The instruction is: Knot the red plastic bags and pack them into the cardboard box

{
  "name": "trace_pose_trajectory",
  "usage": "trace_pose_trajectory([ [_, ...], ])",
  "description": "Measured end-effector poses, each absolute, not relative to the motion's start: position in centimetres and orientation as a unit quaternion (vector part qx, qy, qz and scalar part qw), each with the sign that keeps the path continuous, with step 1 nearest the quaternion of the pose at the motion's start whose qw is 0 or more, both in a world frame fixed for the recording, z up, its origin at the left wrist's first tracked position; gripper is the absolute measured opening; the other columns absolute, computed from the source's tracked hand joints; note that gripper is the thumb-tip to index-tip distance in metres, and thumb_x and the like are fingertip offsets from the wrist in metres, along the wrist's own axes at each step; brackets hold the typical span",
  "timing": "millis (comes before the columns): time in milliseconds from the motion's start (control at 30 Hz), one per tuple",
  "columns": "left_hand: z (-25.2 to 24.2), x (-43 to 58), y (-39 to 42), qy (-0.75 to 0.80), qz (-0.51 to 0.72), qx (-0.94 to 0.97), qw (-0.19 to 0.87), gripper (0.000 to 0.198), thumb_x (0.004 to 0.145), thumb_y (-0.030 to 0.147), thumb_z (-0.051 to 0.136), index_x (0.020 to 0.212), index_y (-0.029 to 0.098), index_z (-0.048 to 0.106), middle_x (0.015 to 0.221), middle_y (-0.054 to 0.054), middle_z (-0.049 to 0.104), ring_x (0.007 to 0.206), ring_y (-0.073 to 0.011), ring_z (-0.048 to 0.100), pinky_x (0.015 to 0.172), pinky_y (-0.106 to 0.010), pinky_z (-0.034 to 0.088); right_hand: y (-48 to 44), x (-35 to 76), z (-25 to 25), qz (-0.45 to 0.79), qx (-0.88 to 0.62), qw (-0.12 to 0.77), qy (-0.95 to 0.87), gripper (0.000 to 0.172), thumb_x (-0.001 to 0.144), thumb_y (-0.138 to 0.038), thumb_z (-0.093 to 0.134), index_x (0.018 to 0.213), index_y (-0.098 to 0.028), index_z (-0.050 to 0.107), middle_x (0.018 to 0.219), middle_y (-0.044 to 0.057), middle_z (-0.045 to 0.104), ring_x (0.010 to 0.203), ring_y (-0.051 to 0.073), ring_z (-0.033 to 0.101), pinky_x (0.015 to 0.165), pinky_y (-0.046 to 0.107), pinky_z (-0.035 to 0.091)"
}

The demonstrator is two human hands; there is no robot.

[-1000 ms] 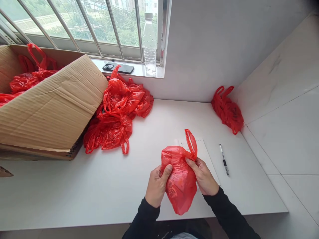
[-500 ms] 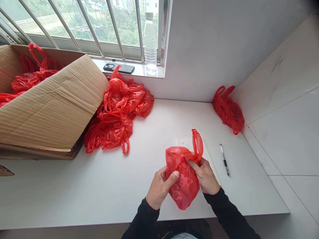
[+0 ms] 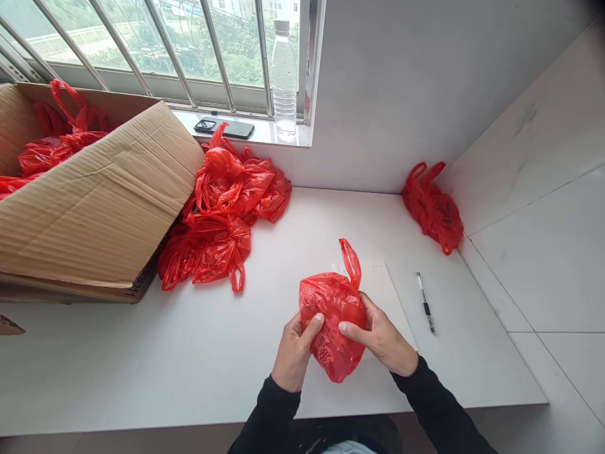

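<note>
Both my hands hold one crumpled red plastic bag (image 3: 331, 309) over the near part of the white table (image 3: 142, 353). My left hand (image 3: 293, 350) grips its left side with the thumb pressed on the plastic. My right hand (image 3: 384, 337) is closed on its right side, thumb across the front. One handle loop of the bag sticks up above my fingers. A white sheet of paper (image 3: 390, 293) lies under and behind the bag.
A tilted cardboard box (image 3: 94, 208) with red bags inside stands at the left. A heap of red bags (image 3: 222, 208) lies beside it, another red bag (image 3: 432, 208) in the far right corner. A pen (image 3: 424, 302) lies right of the paper. A phone (image 3: 227, 128) and a water bottle (image 3: 285, 79) stand on the windowsill.
The bag has been bunched shorter and shifted a little left. My right thumb has moved across its front, and the handle loop now leans left.
</note>
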State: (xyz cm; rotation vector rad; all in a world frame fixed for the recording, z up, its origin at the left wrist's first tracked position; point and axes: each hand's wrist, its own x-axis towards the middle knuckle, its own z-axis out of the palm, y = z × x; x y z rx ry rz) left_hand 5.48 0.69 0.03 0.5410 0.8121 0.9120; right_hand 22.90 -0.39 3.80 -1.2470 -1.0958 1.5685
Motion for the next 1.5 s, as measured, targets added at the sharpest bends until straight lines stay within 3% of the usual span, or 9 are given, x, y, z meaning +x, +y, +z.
trace_pose_trajectory([
  [167, 0.3, 5.7, 0.5, 0.314, 0.413, 0.331, 0.788, 0.041, 0.078, 0.029, 0.075, 0.115, 0.017, 0.062, 0.116, -0.011, 0.068, 0.104, -0.0267, 0.064, 0.092, -0.039, 0.05, -0.2, 22.8, 3.7, 0.596, -0.524, 0.455, -0.404, 0.045, 0.085, -0.037, 0.071, 0.125, -0.025, 0.053, 0.12, 0.007, 0.067, 0.108, 0.026, 0.065, 0.097, 0.043, 0.053],
  [400, 0.1, 5.5, 0.6, 0.346, 0.442, 0.305, 0.769, 0.04, 0.079, 0.028, 0.074, 0.115, 0.017, 0.061, 0.119, -0.013, 0.067, 0.107, -0.0282, 0.063, 0.095, -0.042, 0.049, -0.4, 23.2, 4.0, 0.645, -0.481, 0.416, -0.423, 0.07, 0.083, -0.03, 0.075, 0.142, -0.029, 0.037, 0.135, 0.008, 0.058, 0.119, 0.027, 0.06, 0.101, 0.045, 0.051],
  [567, 0.1, 5.7, 0.6, 0.363, 0.448, 0.309, 0.756, 0.045, 0.078, 0.031, 0.074, 0.118, 0.017, 0.06, 0.12, -0.014, 0.066, 0.109, -0.0279, 0.062, 0.097, -0.042, 0.049, -0.3, 22.8, 3.5, 0.632, -0.487, 0.422, -0.431, 0.07, 0.081, -0.029, 0.076, 0.141, -0.028, 0.04, 0.131, 0.008, 0.061, 0.117, 0.026, 0.062, 0.1, 0.044, 0.052],
  [767, -0.4, 5.9, 0.5, 0.38, 0.412, 0.278, 0.78, 0.051, 0.074, 0.037, 0.077, 0.117, 0.019, 0.056, 0.122, -0.014, 0.064, 0.105, -0.0301, 0.064, 0.08, -0.042, 0.057, -0.2, 22.8, 3.6, 0.622, -0.51, 0.428, -0.412, 0.072, 0.083, -0.031, 0.075, 0.143, -0.027, 0.036, 0.125, 0.009, 0.065, 0.11, 0.025, 0.066, 0.1, 0.045, 0.052],
  [900, -0.3, 5.6, 0.5, 0.372, 0.422, 0.278, 0.778, 0.051, 0.073, 0.033, 0.078, 0.117, 0.019, 0.057, 0.123, -0.015, 0.064, 0.107, -0.0305, 0.064, 0.084, -0.043, 0.056, -0.4, 23.2, 3.9, 0.634, -0.509, 0.39, -0.432, 0.077, 0.082, -0.03, 0.075, 0.146, -0.03, 0.031, 0.131, 0.009, 0.06, 0.113, 0.026, 0.064, 0.099, 0.046, 0.052],
  [1067, -0.1, 6.0, 0.7, 0.355, 0.429, 0.302, 0.774, 0.051, 0.074, 0.032, 0.077, 0.12, 0.019, 0.059, 0.125, -0.015, 0.063, 0.11, -0.03, 0.063, 0.094, -0.045, 0.053, -0.3, 22.8, 3.9, 0.624, -0.515, 0.407, -0.425, 0.068, 0.083, -0.035, 0.073, 0.141, -0.029, 0.038, 0.112, 0.006, 0.07, 0.098, 0.026, 0.07, 0.092, 0.046, 0.055],
  [1167, -0.1, 6.2, 0.8, 0.36, 0.419, 0.311, 0.773, 0.05, 0.076, 0.034, 0.075, 0.12, 0.018, 0.058, 0.124, -0.015, 0.064, 0.11, -0.0314, 0.063, 0.091, -0.046, 0.054, -0.2, 22.6, 4.4, 0.613, -0.525, 0.412, -0.422, 0.064, 0.083, -0.037, 0.072, 0.139, -0.027, 0.042, 0.109, 0.007, 0.07, 0.098, 0.026, 0.069, 0.093, 0.046, 0.054],
  [1333, 0.0, 6.1, 0.9, 0.382, 0.429, 0.336, 0.747, 0.048, 0.072, 0.028, 0.077, 0.115, 0.017, 0.059, 0.119, -0.013, 0.066, 0.109, -0.0306, 0.063, 0.094, -0.044, 0.051, -0.1, 22.6, 4.7, 0.625, -0.523, 0.415, -0.405, 0.071, 0.083, -0.031, 0.072, 0.143, -0.027, 0.034, 0.113, 0.006, 0.068, 0.097, 0.023, 0.068, 0.094, 0.045, 0.053],
  [1500, -0.1, 6.2, 0.9, 0.366, 0.427, 0.337, 0.755, 0.054, 0.071, 0.03, 0.078, 0.119, 0.017, 0.058, 0.12, -0.014, 0.065, 0.111, -0.032, 0.062, 0.095, -0.045, 0.051, 0.0, 22.7, 3.7, 0.618, -0.541, 0.411, -0.396, 0.068, 0.082, -0.032, 0.073, 0.139, -0.025, 0.037, 0.099, 0.005, 0.071, 0.089, 0.024, 0.07, 0.087, 0.044, 0.055],
])
